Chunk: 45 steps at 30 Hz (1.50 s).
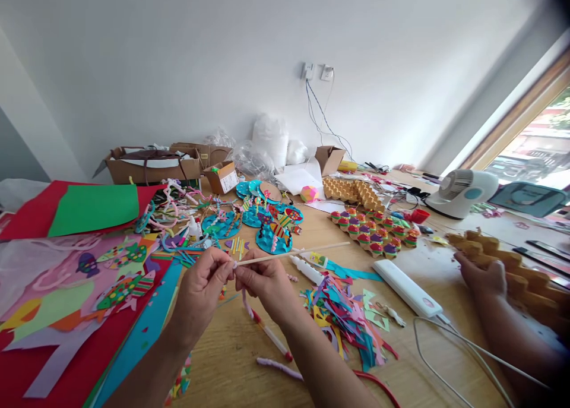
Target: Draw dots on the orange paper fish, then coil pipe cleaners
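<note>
Fingertips of your left hand (200, 295) and right hand (269, 283) pinch the slim, pale wooden stick (294, 254) at its near end. Steady that end; the fuzzy lilac pipe cleaner (246, 303) below probably winds on best taut, the stick's far tip clear of the white plastic bottle (307, 270).

Nothing legible; box label (229, 182) too small

stick (307, 251): pale bare wood, smooth, matt | bench (222, 363): wood-grained, light sheen | lilac pipe cleaner (278, 367): fuzzy | paper strips (338, 310): matt | egg tray (351, 193): rough pulp | plastic bag (252, 158): crinkled, glossy
</note>
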Each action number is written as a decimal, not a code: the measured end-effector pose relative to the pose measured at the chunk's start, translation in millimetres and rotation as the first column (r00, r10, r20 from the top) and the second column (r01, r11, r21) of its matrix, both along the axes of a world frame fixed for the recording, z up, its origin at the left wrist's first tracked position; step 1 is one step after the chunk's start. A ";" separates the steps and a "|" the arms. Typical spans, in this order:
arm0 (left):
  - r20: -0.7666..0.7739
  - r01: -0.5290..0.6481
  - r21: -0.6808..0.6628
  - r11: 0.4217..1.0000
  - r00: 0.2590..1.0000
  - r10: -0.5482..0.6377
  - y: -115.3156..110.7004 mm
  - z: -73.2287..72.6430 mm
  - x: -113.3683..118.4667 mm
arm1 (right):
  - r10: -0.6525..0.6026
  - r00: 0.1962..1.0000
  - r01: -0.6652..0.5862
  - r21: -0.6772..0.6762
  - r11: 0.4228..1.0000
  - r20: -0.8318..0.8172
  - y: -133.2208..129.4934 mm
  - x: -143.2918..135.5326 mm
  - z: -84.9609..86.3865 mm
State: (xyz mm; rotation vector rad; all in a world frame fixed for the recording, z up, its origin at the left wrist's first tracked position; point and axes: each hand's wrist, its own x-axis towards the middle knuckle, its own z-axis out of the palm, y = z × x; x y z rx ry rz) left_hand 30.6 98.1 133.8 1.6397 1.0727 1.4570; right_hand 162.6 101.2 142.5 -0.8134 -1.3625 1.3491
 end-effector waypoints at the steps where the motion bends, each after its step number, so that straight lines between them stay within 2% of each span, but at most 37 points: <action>1: -0.068 -0.027 0.037 0.999 0.997 0.029 0.5 -0.2 -1.2 | 0.040 0.998 -0.043 -0.064 0.997 -0.046 0.4 0.2 0.1; 4: -0.214 -0.088 0.160 0.983 0.969 0.121 1.1 2.2 -4.8 | 0.093 0.987 -0.112 -0.144 0.983 -0.135 0.8 -0.4 -1.1; 7: -0.288 -0.077 0.292 0.953 0.944 0.164 2.2 5.0 -8.4 | 0.089 0.969 -0.137 -0.205 0.969 -0.229 -0.2 -2.6 -1.8; 11: -0.327 -0.018 0.404 0.914 0.931 0.162 5.8 3.4 -12.9 | 0.020 0.952 -0.110 -0.284 0.953 -0.304 -2.6 -6.6 -0.3; 15: -0.330 0.028 0.447 0.894 0.934 0.136 7.3 0.6 -15.8 | 0.021 0.941 -0.122 -0.279 0.952 -0.338 -4.5 -8.4 1.7; 19: -0.282 0.027 0.422 0.906 0.954 0.103 5.2 4.8 -17.5 | 0.028 0.931 -0.122 -0.238 0.964 -0.363 -6.3 -7.3 4.5; 24: -0.203 0.107 0.234 0.966 0.977 -0.059 2.1 12.6 -15.9 | 0.014 0.937 -0.084 -0.187 0.979 -0.349 -6.2 -6.6 4.7; 27: -0.177 0.109 0.164 0.980 0.981 -0.079 -0.2 16.7 -10.5 | 0.016 0.944 -0.066 -0.141 0.988 -0.329 -4.6 -7.6 1.3; 31: -0.156 0.051 0.147 0.988 0.987 -0.028 -2.0 21.2 -6.7 | 0.014 0.964 -0.041 -0.094 0.995 -0.265 -3.9 -8.7 -2.0; 34: -0.222 0.051 0.172 0.984 0.975 -0.012 -1.0 22.6 -10.7 | 0.020 0.974 -0.041 -0.085 0.996 -0.225 -3.9 -9.7 -3.0; 36: -0.286 0.034 0.213 0.977 0.958 0.029 1.3 22.5 -15.7 | 0.045 0.980 -0.065 -0.098 0.993 -0.193 -3.5 -10.7 -4.4; 38: -0.331 -0.024 0.277 0.960 0.936 0.119 4.7 21.9 -21.0 | 0.071 0.986 -0.091 -0.129 0.987 -0.153 -3.3 -11.6 -6.4; 42: -0.373 -0.102 0.384 0.918 0.892 0.255 11.6 20.1 -28.1 | 0.124 0.991 -0.130 -0.195 0.972 -0.046 -6.1 -10.2 -5.6; 45: -0.399 -0.083 0.433 0.897 0.875 0.273 13.5 18.8 -28.1 | 0.165 0.978 -0.193 -0.239 0.952 -0.130 -11.2 -5.7 3.5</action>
